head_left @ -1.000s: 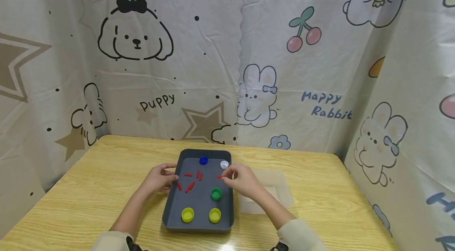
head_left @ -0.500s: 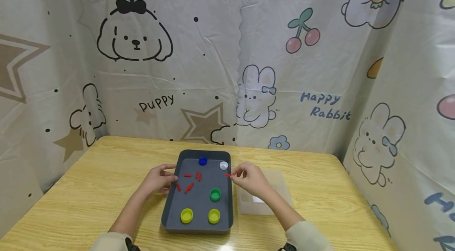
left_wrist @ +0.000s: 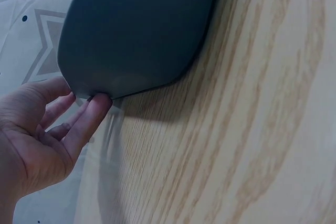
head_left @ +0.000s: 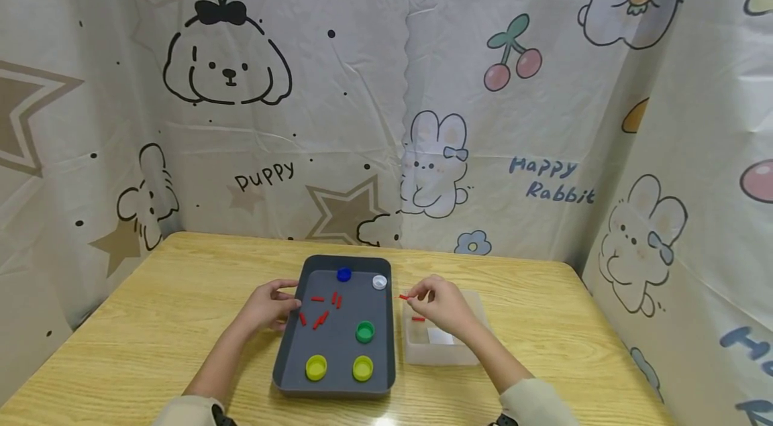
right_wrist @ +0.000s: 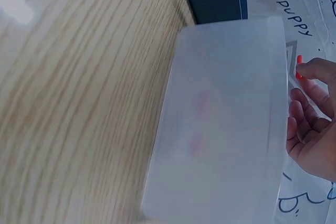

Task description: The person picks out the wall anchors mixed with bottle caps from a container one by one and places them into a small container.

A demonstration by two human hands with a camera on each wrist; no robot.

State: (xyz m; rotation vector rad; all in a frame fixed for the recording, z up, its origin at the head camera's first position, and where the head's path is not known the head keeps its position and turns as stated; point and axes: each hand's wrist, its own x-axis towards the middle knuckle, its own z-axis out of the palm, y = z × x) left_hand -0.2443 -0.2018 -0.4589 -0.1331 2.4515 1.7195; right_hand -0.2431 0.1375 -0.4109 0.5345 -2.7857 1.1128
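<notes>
Between thumb and fingertips of my right hand (head_left: 442, 305) is a small red stick (head_left: 403, 296), near the left rim of the translucent plastic box (head_left: 443, 355). The right wrist view shows the pinched stick above the box rim. Another red stick (head_left: 418, 319) lies inside the box, beside a white piece (head_left: 440, 336) partly covered by my forearm. My left hand (head_left: 264, 306) grips the left edge of the dark grey tray (head_left: 341, 382); in the left wrist view its fingertips meet at the rim. Several red sticks (head_left: 322, 320) lie in the tray's left part.
Round caps stand in the tray: blue (head_left: 344, 274), white (head_left: 379, 282), green (head_left: 365, 332) and two yellow, the left yellow cap (head_left: 316, 367) near the front. The box stands close to the tray's right side on the wooden table (head_left: 151, 318). A printed curtain (head_left: 338, 77) hangs behind.
My right hand has carried the pinched red stick rightward from over the tray to the box's left rim, uncovering more of the box. My left hand stays at the tray edge.
</notes>
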